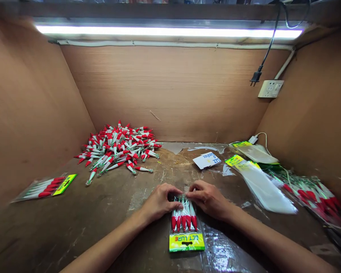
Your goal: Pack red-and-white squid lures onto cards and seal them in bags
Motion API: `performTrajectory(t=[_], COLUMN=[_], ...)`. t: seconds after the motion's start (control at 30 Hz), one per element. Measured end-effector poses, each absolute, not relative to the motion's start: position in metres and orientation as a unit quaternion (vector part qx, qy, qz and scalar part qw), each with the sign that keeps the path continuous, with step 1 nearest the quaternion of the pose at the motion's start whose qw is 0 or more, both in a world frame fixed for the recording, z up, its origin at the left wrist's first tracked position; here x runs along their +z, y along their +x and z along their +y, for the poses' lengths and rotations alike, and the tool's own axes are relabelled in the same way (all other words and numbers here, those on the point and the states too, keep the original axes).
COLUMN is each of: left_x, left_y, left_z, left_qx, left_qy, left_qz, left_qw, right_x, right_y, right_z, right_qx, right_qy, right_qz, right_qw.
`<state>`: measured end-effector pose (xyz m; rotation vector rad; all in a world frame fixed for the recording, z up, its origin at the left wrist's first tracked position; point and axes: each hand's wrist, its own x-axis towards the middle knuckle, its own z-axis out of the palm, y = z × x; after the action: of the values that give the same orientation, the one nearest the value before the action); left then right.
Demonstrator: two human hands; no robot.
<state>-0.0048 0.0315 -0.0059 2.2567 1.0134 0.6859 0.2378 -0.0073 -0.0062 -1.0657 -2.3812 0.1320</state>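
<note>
A clear plastic bag of fishing lures [186, 222] lies flat on the table in front of me, its yellow and green "BCT LURE" header towards me. Inside it, several red and white lures sit side by side, red ends by the header. My left hand [161, 201] pinches the bag's far left end, thumb lying over the plastic. At the far right end, my right hand [206, 197] grips the bag edge between thumb and fingers. The far edge itself is partly hidden by my fingers.
A heap of loose lures [119, 146] lies at the back left. One filled bag [45, 188] is at the left. Flat bags with yellow headers [261, 184], a handwritten card [207, 160] and more bagged lures [315, 195] lie to the right. A plug [255, 77] hangs above.
</note>
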Motion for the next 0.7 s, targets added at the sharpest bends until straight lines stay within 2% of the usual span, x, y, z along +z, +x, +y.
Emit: performTrajectory(t=[0.2,0.43,0.57,0.7], left_x=[-0.021,-0.008,0.003,0.008], left_y=[-0.016,-0.057,-0.08,-0.062], left_z=[0.022,0.019,0.01,0.009], left_qx=[0.263,0.125,0.117,0.218], left_qy=[0.894,0.961,0.961,0.908], left_qz=[0.314,0.233,0.234,0.332], left_qw=[0.18,0.079,0.087,0.131], right_x=[0.001,0.012,0.013,0.007], right_y=[0.247,0.25,0.254,0.252], right_z=[-0.015,-0.023,-0.02,-0.013], right_qx=[-0.026,0.008,0.087,0.159], right_qy=[-0.316,-0.309,-0.303,-0.363], right_qz=[-0.93,-0.94,-0.933,-0.872], right_qw=[0.186,0.145,0.176,0.287])
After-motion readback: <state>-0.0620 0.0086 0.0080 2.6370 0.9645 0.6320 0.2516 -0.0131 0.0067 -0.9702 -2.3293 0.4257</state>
